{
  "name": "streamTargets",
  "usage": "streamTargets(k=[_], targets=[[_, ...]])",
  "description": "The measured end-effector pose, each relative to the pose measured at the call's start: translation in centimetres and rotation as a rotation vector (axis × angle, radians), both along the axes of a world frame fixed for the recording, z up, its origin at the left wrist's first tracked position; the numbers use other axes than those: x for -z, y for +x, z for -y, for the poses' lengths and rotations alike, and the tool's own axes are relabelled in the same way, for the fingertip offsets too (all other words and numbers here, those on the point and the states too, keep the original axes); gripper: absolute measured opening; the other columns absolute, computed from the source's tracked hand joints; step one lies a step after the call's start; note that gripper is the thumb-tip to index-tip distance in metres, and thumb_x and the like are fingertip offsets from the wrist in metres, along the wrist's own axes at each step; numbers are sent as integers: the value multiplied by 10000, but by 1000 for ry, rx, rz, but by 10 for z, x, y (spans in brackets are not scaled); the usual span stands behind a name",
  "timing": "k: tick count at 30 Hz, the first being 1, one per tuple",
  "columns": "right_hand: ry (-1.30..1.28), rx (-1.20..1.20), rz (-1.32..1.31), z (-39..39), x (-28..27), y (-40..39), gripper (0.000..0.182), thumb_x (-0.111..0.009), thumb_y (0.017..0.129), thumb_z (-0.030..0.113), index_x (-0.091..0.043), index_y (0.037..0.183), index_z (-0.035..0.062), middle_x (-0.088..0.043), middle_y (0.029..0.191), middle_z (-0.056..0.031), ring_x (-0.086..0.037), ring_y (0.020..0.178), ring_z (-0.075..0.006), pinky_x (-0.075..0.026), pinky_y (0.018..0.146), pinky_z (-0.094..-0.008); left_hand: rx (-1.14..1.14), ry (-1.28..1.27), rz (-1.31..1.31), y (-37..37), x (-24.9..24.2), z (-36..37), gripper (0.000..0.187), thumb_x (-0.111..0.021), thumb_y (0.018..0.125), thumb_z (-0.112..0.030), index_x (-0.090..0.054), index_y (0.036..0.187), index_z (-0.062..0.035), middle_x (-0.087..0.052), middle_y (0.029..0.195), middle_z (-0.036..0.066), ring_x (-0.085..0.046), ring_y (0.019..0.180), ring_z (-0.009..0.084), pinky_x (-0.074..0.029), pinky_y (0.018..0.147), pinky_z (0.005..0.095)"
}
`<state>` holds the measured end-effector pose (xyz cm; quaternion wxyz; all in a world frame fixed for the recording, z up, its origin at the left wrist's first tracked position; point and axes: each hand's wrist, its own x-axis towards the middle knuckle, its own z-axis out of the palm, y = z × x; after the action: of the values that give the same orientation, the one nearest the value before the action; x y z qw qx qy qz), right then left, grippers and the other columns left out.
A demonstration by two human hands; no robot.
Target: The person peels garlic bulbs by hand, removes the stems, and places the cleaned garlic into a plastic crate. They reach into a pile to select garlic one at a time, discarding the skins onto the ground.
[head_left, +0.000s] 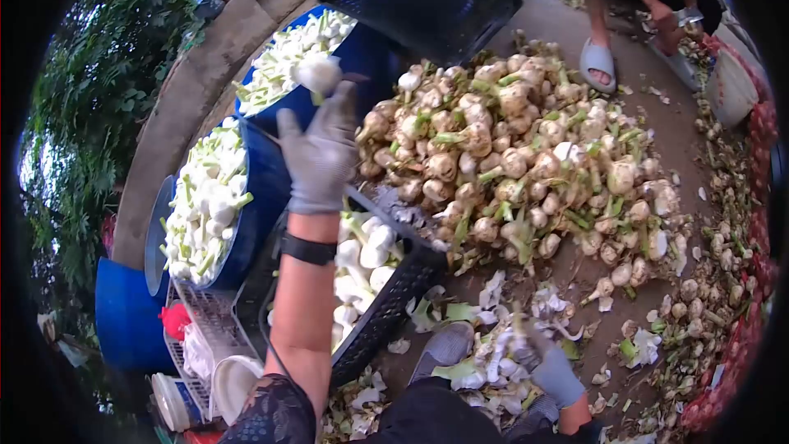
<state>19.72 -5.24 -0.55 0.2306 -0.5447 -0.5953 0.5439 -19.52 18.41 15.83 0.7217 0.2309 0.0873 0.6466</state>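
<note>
My left hand (320, 152), in a pale grey glove, reaches forward over the containers with its fingers stretched out and apart. A blurred white garlic bulb (319, 74) shows just beyond its fingertips, in front of a blue drum (279, 107) filled with trimmed garlic. My right hand (559, 374), also gloved, is low on the right above white and green garlic peelings (485, 362). Its fingers are curled and smeared by motion around something I cannot make out. A large heap of untrimmed garlic (509, 156) lies on the ground ahead.
A black crate (394, 304) of cleaned garlic stands below my left forearm. Another blue drum (263, 197) of garlic is left of it. An empty black crate (419, 0) is at the top. A person in grey slippers (597, 66) is at upper right, beside red mesh sacks (764, 181).
</note>
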Motion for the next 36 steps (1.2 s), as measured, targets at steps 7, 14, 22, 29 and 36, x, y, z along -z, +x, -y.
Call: streamTargets(k=[7, 14, 22, 29, 36], targets=[[568, 275, 714, -51, 13, 61, 368, -563, 802, 66, -648, 1153, -4, -639, 924, -205, -594, 870, -411, -476, 775, -477, 249, -349, -614, 156, 16, 77, 492, -548, 983, -363, -497, 1321, -9, -592, 1244, 118, -649, 987, 242, -523, 888, 373], [392, 672, 718, -80, -14, 140, 263, -577, 914, 129, -675, 1151, 69, -697, 1027, -169, -664, 901, -327, -508, 794, -395, 439, -450, -829, 194, 108, 129, 475, -527, 998, -312, -489, 1320, 35, -617, 1208, 168, -675, 968, 241, -568, 792, 353], [448, -20, 1067, -91, 67, 96, 244, -624, 797, 101, -735, 1003, 168, -678, 1023, -113, -619, 968, -299, -504, 760, -416, 546, -466, -942, 210, 162, 140, 431, -585, 981, -283, -524, 1295, 7, -631, 1174, 127, -663, 928, 191, -560, 746, 300], [-373, 653, -470, -48, 14, 28, 215, -615, 940, 111, -595, 1102, -29, -638, 858, -44, -623, 700, -103, -515, 576, -250, 300, 226, -1499, 243, 190, 166, 628, -740, 823, -89, -474, 1385, 1, -586, 1288, 159, -577, 1114, 133, -474, 942, 275], [-334, 466, -488, -41, -31, 30, 236, -546, 979, 144, -592, 1136, -26, -627, 835, -20, -580, 617, -74, -474, 505, -212, 363, 204, -1408, 233, 157, 164, 662, -722, 845, -93, -425, 1432, -21, -611, 1279, 112, -582, 1130, 160, -472, 966, 298]])
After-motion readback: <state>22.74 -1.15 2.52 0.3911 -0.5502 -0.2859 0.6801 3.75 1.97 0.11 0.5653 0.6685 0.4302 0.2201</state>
